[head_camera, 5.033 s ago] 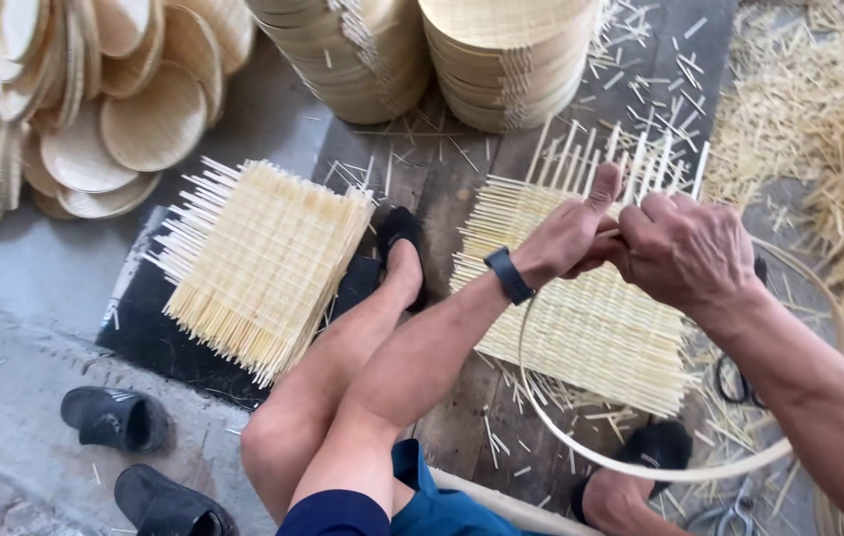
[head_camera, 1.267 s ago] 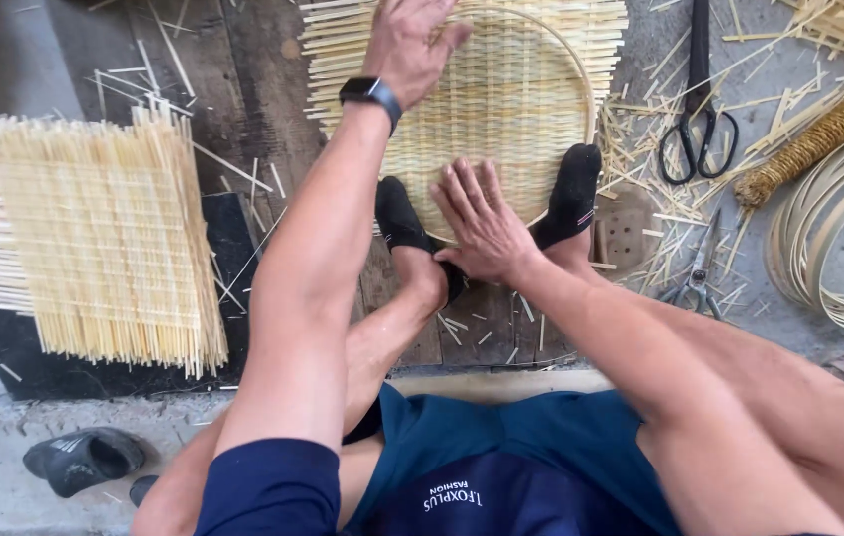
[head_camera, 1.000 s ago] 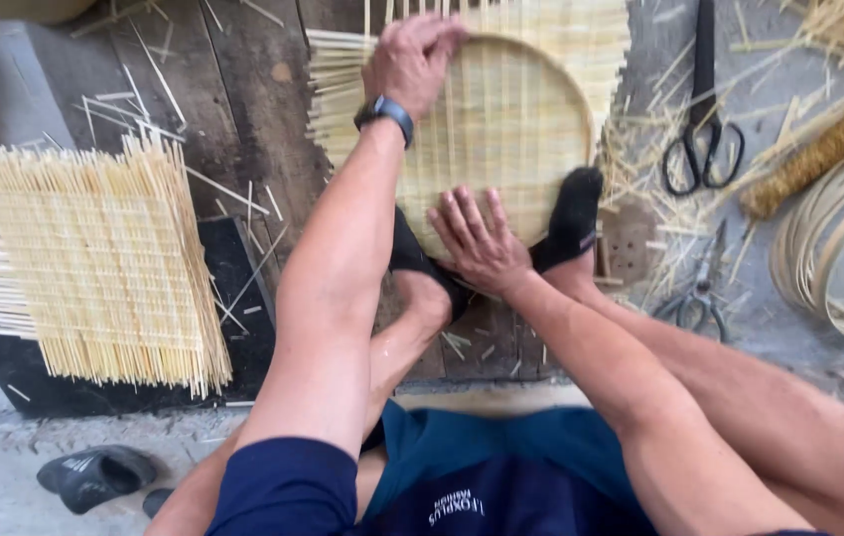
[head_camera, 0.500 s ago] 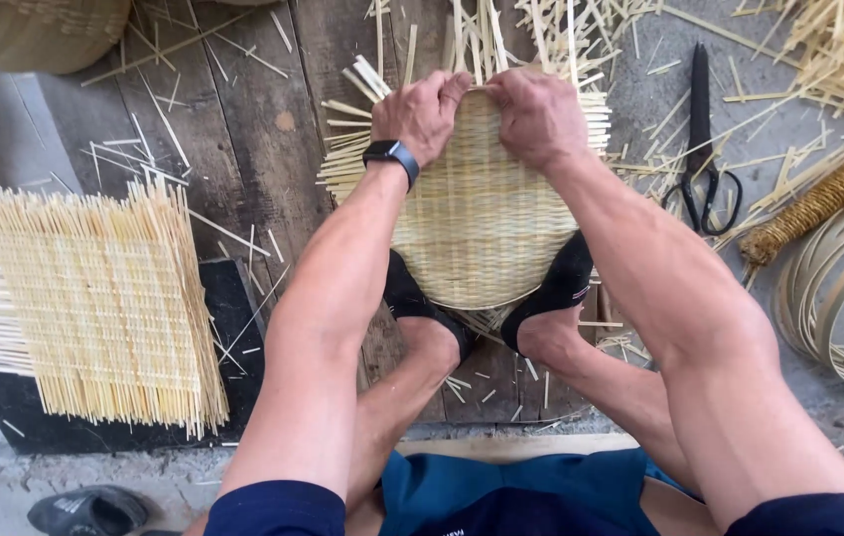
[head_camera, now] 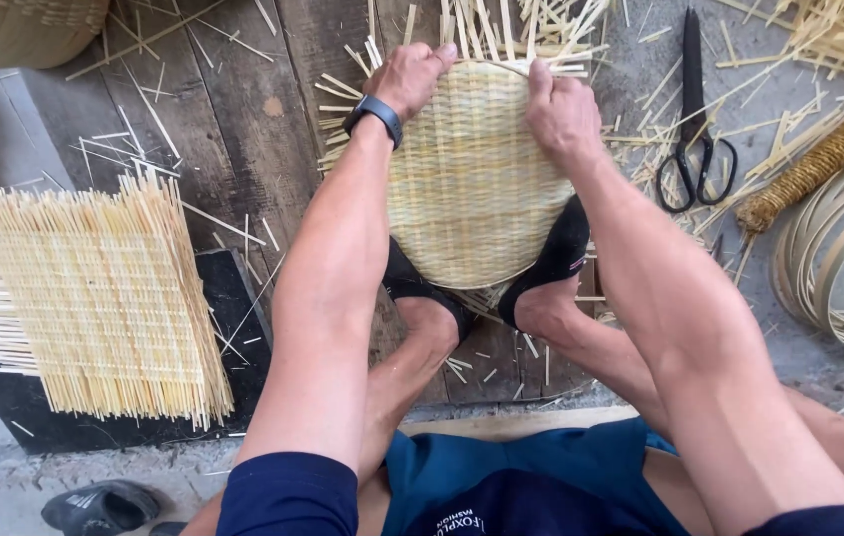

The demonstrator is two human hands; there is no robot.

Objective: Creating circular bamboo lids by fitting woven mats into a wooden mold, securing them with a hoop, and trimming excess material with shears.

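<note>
At centre frame a round woven bamboo mat [head_camera: 472, 189] lies on dark wooden planks [head_camera: 233, 129], its near edge pinned under two black shoes [head_camera: 551, 263]. The left hand [head_camera: 410, 79] and right hand [head_camera: 561, 111] press curled fingers on its top rim. A square woven mat [head_camera: 94, 298] sits left; black scissors [head_camera: 695, 149] upper right.

Black scissors [head_camera: 692, 149] lie right; a square woven mat [head_camera: 94, 298] lies left.

Bare arms, short sleeves

Navy sleeves, teal shorts, black watch [head_camera: 374, 117] at 11 o'clock, black slippers [head_camera: 551, 260] on both feet.
</note>
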